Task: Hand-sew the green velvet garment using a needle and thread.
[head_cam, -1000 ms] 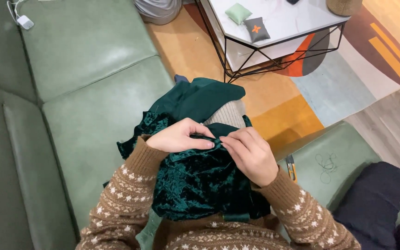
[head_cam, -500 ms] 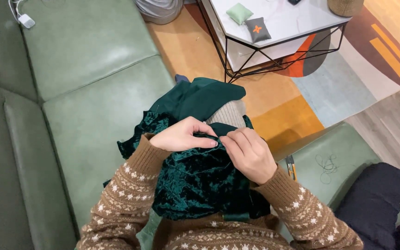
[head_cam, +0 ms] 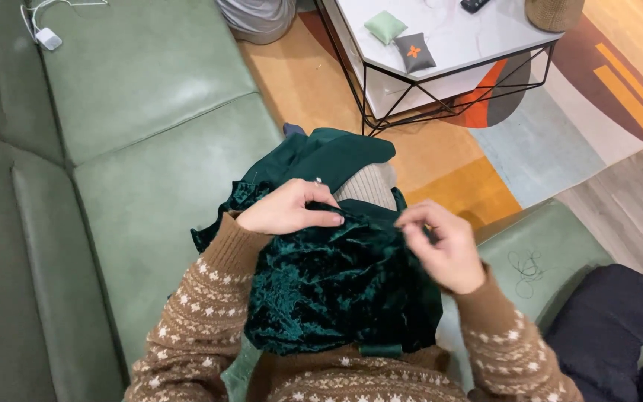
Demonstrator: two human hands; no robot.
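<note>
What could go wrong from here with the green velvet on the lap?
The left hand alone pinches the dark green velvet fabric at its upper edge; the right hand hovers beside it, fingers curled, so the held fold may slip loose. If the right hand holds a needle, too small to tell, it may prick the left fingers. The fabric bunches loosely over the lap and could slide towards the green sofa.

In the middle of the frame, your left hand point(head_cam: 288, 208) presses down on the dark green velvet cloth point(head_cam: 336, 290). Your right hand point(head_cam: 444, 246) pinches its edge. A green sofa point(head_cam: 135, 149) fills the left side.
</note>
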